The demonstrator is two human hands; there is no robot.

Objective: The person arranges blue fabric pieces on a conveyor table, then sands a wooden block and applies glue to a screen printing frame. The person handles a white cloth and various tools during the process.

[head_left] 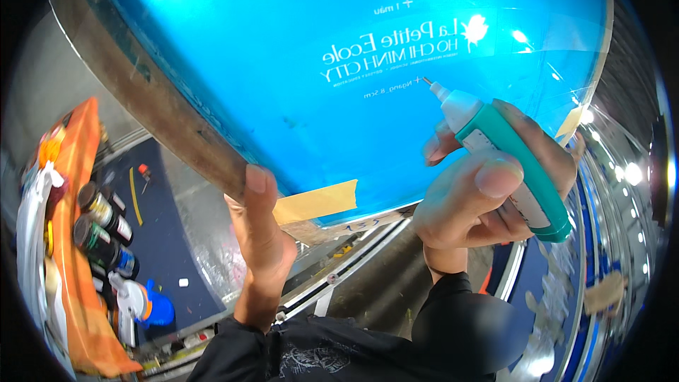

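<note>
A large screen-printing frame [201, 124] with glossy blue mesh fills the upper middle, tilted up before me. Pale mirrored lettering and small cross marks show on its mesh. My left hand [260, 230] grips the frame's lower left corner, thumb over the front edge, beside a strip of tan tape [316, 201]; its other fingers are hidden behind. In my right hand [474, 187] is a teal correction pen [520, 170] with a white neck and thin metal tip. The tip points up-left, close to the lower cross mark; whether it touches the mesh I cannot tell.
At the left, several dark jars [106, 223] and a white bottle with a blue part [145, 301] stand by an orange sheet [74, 255] on a dark blue surface [170, 198]. Metal rails [346, 251] run below the frame. Another tape piece [570, 122] sits at its right edge.
</note>
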